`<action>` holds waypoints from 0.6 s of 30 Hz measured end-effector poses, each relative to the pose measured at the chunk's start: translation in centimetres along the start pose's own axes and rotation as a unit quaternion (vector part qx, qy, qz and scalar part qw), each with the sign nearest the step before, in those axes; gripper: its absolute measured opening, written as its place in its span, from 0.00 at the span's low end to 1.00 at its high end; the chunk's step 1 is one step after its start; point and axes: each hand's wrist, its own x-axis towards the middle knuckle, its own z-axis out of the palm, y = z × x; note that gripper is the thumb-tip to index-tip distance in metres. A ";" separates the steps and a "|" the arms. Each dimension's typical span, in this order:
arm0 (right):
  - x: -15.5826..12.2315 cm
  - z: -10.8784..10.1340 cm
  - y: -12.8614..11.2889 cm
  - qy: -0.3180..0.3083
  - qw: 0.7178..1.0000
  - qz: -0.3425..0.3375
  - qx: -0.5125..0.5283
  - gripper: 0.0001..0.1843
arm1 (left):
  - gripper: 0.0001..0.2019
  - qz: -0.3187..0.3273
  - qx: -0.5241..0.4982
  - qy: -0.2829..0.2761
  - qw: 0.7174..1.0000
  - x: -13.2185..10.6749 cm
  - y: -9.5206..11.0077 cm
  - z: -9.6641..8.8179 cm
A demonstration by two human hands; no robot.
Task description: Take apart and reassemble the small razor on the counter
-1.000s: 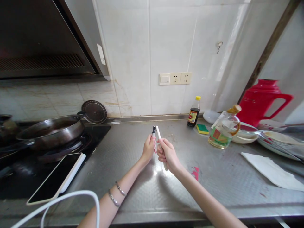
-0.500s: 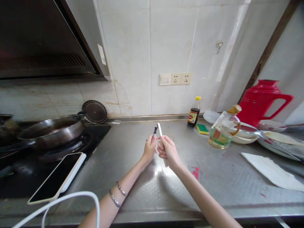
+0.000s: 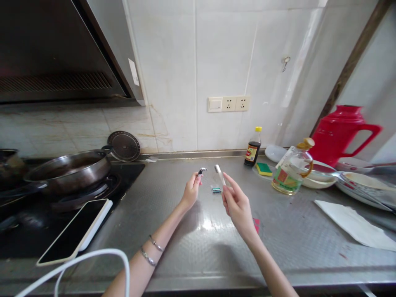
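Note:
My left hand (image 3: 191, 192) pinches a small dark part with a metal tip (image 3: 201, 170) between its fingertips, above the steel counter (image 3: 198, 243). My right hand (image 3: 236, 204) holds a slim white stick-shaped handle (image 3: 219, 173), upright and tilted left, fingers closed on its lower end. A small clear packet with blue-green pieces (image 3: 215, 189) lies on the counter between the two hands. The hands are apart, with the two pieces separated.
At left are a wok (image 3: 66, 169) on the stove, a round lid (image 3: 123, 145) and a phone (image 3: 74, 231). A sauce bottle (image 3: 253, 147), sponge (image 3: 264, 168), oil bottle (image 3: 291, 171), red thermos (image 3: 342, 132), dishes (image 3: 359, 181) and paper (image 3: 352, 222) stand right. A white cable (image 3: 83, 264) loops in front.
The hands were together with the dark part against the white handle's top. They have drawn apart, the right hand moving right, and the small packet now shows on the counter between them.

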 end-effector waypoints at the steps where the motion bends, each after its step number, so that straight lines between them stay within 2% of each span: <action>1: -0.1 -0.2 0.1 0.003 1.000 -0.017 -0.026 0.24 | 0.15 0.004 0.003 0.000 1.000 0.0 0.0 -0.1; 5: -0.2 -0.3 0.1 -0.004 0.993 -0.071 -0.098 0.22 | 0.13 0.025 0.020 -0.038 0.999 -0.2 0.1 -0.1; 8: -0.5 0.0 -0.2 -0.012 0.989 -0.083 -0.124 0.22 | 0.12 0.038 0.029 -0.062 0.997 -0.4 0.2 0.1; 14: -1.0 0.1 -0.9 -0.075 0.984 -0.088 -0.138 0.22 | 0.10 0.040 0.002 -0.043 0.998 -0.4 0.1 0.2; 18: -0.8 -0.4 -1.0 -0.037 0.988 -0.077 -0.127 0.22 | 0.09 0.051 0.032 -0.047 0.997 -0.4 0.3 0.1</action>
